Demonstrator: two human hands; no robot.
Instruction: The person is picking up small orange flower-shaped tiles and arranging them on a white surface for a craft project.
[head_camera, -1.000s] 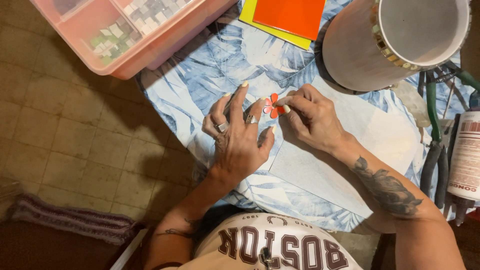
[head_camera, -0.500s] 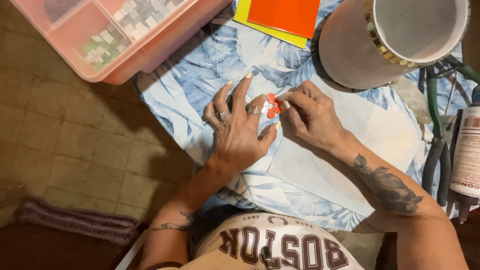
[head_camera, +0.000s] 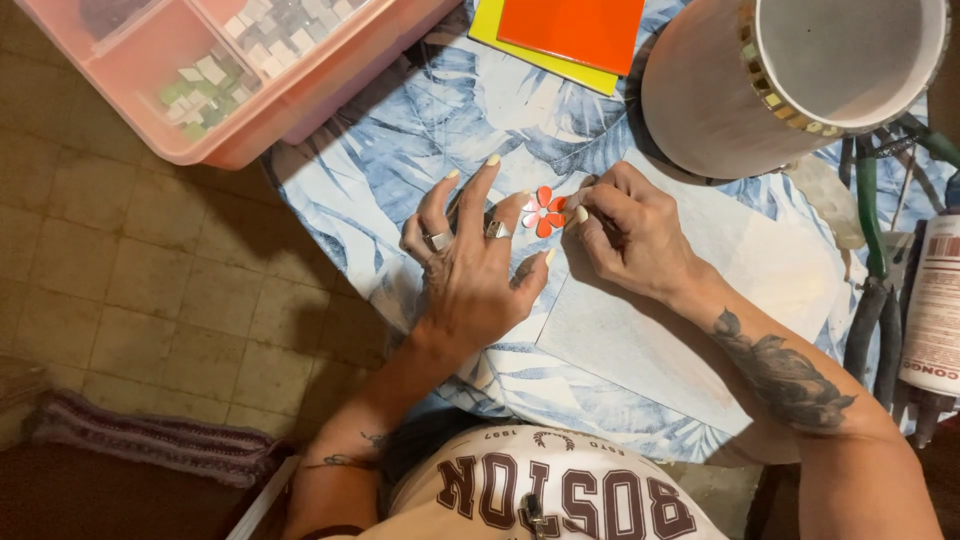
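Since a moment ago both hands have slid a little to the right over the worktop (head_camera: 400, 170), and the small orange flower (head_camera: 543, 212) made of petal-shaped pieces has gone with them, now lying flat at the corner of the pale sheet (head_camera: 690, 330) rather than on the leaf-patterned cloth alone. My left hand (head_camera: 470, 270) lies spread wide and flat, its fingers fanned, with the forefinger tip just beside the flower's left edge. My right hand (head_camera: 630, 235) is curled narrow, thumb and forefinger pinched close at the flower's right side; whether they grip a petal or a thin tool I cannot tell. Beyond the flower, toward the far edge, an orange tile (head_camera: 575, 30) rests on a yellow tile (head_camera: 500, 30). To the right of those stands a big white pot (head_camera: 720, 100) with a band of small gold tiles at its rim. At the far left a pink tray (head_camera: 250, 140) with compartments holds small white and green tiles. A white bottle (head_camera: 935, 310) and green-handled pliers (head_camera: 870, 250) lie at the right edge.
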